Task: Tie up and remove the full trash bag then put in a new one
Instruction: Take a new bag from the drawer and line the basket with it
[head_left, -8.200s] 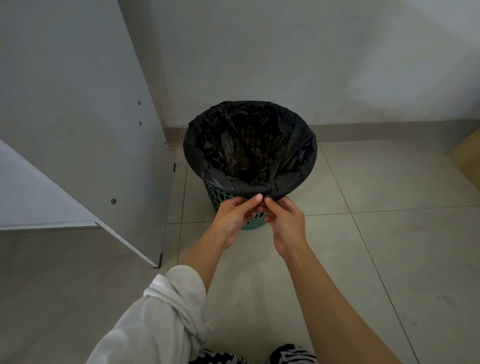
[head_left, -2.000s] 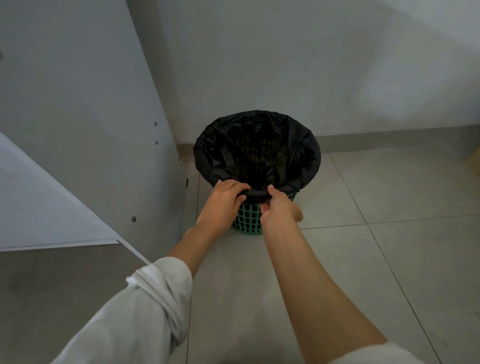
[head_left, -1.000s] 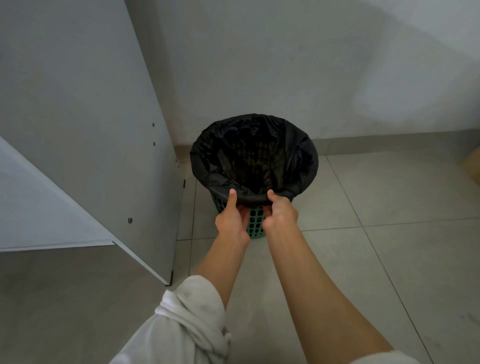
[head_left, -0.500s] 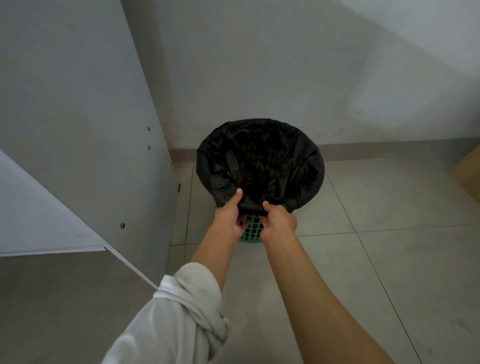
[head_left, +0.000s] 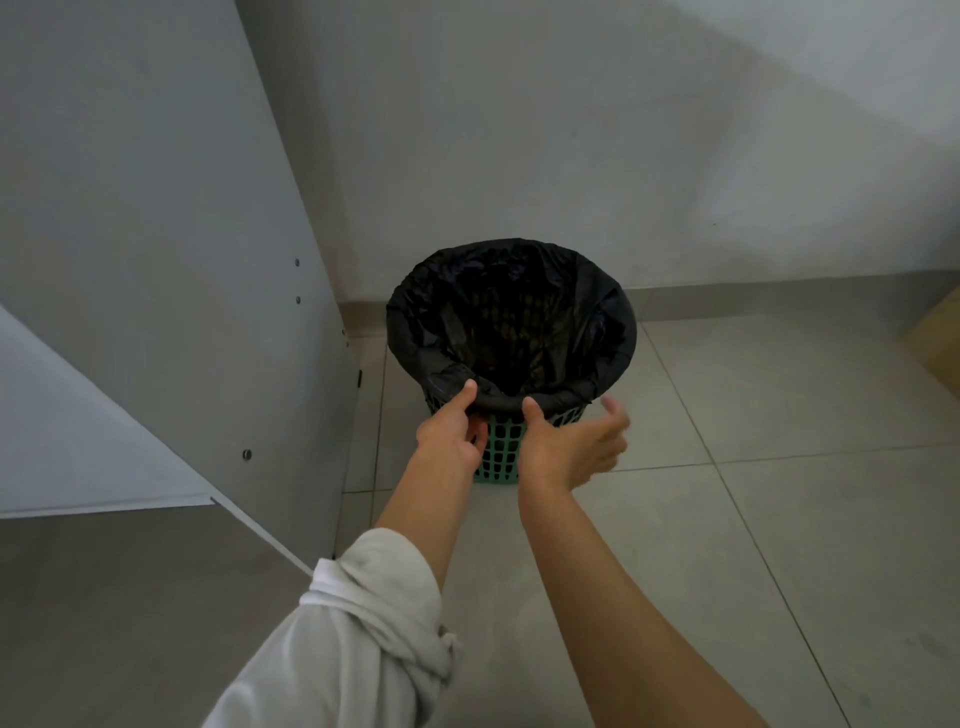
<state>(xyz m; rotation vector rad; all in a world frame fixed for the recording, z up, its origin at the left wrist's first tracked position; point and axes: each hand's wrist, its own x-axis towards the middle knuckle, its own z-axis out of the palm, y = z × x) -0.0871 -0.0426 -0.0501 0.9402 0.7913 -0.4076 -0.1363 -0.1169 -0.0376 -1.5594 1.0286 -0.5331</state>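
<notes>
A green lattice trash bin (head_left: 500, 447) stands on the tiled floor by the wall. A black trash bag (head_left: 597, 322) lines it, its edge rolled over the rim; the inside looks dark and I cannot make out any contents. My left hand (head_left: 451, 434) pinches the rolled bag edge at the near rim, thumb on top. My right hand (head_left: 574, 441) is beside it with fingers spread; only its thumb touches the bag edge.
A grey cabinet panel (head_left: 171, 270) stands close on the left of the bin. The white wall (head_left: 571, 130) and its baseboard run behind. A tan box corner (head_left: 937, 338) shows at the right edge. Tiled floor (head_left: 753, 519) stretches right and near.
My right hand has let go of the bag edge and spread its fingers, drifting right. My left hand keeps its pinch on the near rim.
</notes>
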